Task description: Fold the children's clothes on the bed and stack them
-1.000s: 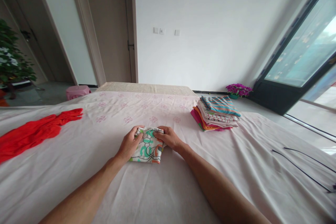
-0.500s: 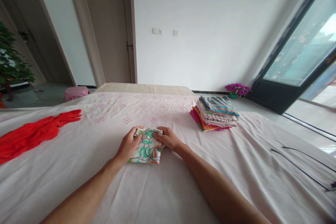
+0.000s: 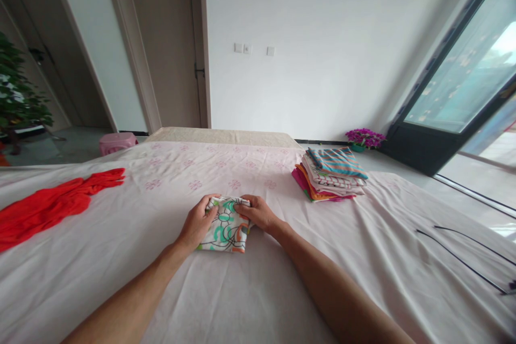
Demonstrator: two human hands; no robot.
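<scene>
A small folded cloth, white with green, orange and black line patterns, is in the middle of the view. My left hand grips its upper left side, thumb on top and fingers behind. At the upper right corner my right hand holds it the same way, the fingertips hidden beneath. The cloth's near edge hangs over or rests on the pale pink sheet; I cannot tell which. To the right, a stack of folded clothes has a blue and orange striped piece on top.
Crumpled red clothing lies on the sheet at left. Two thin black cords or stems are at the right edge. Beyond the bed stand a pink stool, a pot of purple flowers and a leafy plant.
</scene>
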